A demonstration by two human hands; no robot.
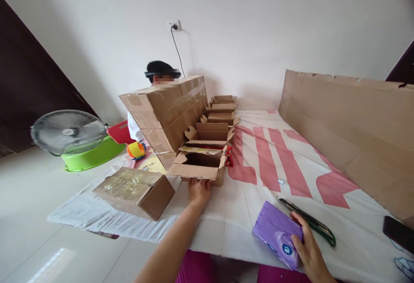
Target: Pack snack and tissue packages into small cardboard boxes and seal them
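My left hand (199,191) reaches to the nearest open cardboard box (218,176). Its fingers curl under the front flap (194,171) and press against the near wall; the fingertips are partly hidden. The dark inside of this box shows between the raised flaps. My right hand (305,246) grips a purple soft pack of tissues (274,229) by its right side, thumb on top, low over the table's front edge. Just beyond that pack lies a box cutter (310,220) with a green handle and dark blade part.
More open boxes (211,132) line up behind, beside stacked taped cartons (174,110). A closed taped carton (136,190) sits left. A cardboard panel (349,132) stands right, near a phone (397,233). Behind the stack is a person (160,67); a fan (69,132) stands left.
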